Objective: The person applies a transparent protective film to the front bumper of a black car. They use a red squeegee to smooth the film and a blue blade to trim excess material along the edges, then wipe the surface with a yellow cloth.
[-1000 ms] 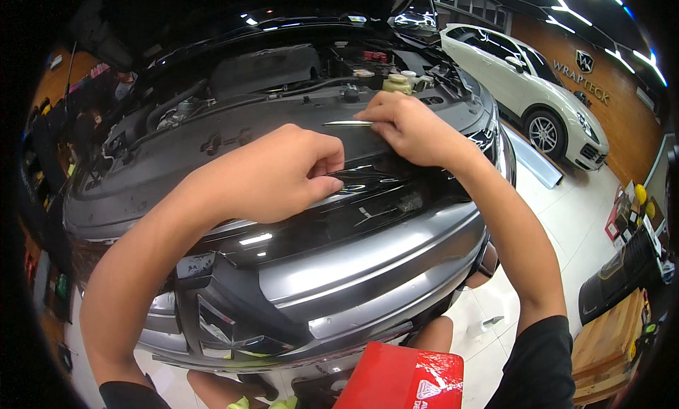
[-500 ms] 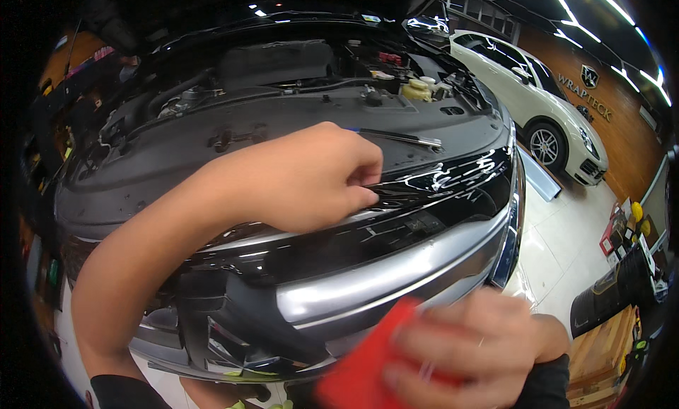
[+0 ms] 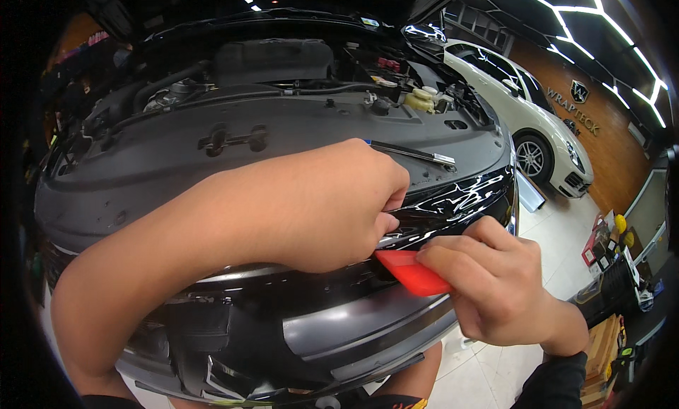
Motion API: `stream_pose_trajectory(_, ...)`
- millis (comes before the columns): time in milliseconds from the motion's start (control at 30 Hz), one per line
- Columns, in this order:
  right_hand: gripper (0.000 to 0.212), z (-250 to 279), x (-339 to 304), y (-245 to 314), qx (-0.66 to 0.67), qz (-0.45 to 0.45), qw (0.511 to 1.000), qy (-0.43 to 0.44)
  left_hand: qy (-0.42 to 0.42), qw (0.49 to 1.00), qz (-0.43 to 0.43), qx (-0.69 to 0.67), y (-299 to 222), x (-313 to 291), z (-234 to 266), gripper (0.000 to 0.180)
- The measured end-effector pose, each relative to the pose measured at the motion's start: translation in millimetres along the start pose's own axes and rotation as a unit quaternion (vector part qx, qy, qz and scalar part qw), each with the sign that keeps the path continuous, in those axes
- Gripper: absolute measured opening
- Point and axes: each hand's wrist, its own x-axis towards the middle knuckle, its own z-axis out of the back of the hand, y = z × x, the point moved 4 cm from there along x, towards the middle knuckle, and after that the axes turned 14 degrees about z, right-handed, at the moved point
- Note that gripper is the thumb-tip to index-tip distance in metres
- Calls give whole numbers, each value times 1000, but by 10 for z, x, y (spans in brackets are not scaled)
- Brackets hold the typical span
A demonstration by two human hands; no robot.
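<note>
My left hand [image 3: 346, 204] reaches across the car's front, its thumb and finger pinched on the edge of a glossy black film [image 3: 460, 197]. Wrinkles run through the film along the upper front edge of the black car. In my right hand [image 3: 495, 281] is a flat red squeegee [image 3: 414, 276], gripped between thumb and fingers. The squeegee's tip lies against the dark panel just below my left fingertips. Behind my left hand, a slim silver-and-dark cutter knife [image 3: 417, 153] rests on the black engine-bay cover [image 3: 304, 140].
The engine bay is exposed, with a yellowish reservoir [image 3: 421, 100] at its right. Below the film runs a silver-grey bumper strip [image 3: 339, 331]. A white car [image 3: 516, 98] is parked at the right, near boxes and bottles [image 3: 605, 243] and a wooden crate [image 3: 601, 345].
My right hand has raised the squeegee from low in front up to the panel beside my left hand. The left hand stays pinched, shifted slightly right and down in view.
</note>
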Motion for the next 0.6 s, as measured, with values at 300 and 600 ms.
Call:
stream_pose_trajectory(300, 46, 54, -211, -229, -52, -8, 998, 36, 4, 1000, -10, 16, 20, 0, -11, 18)
stream_pose_trajectory(600, 50, 92, -427, -13, -32, -46, 997, -58, -4, 1000, 8, 29, -4, 15, 0, 20)
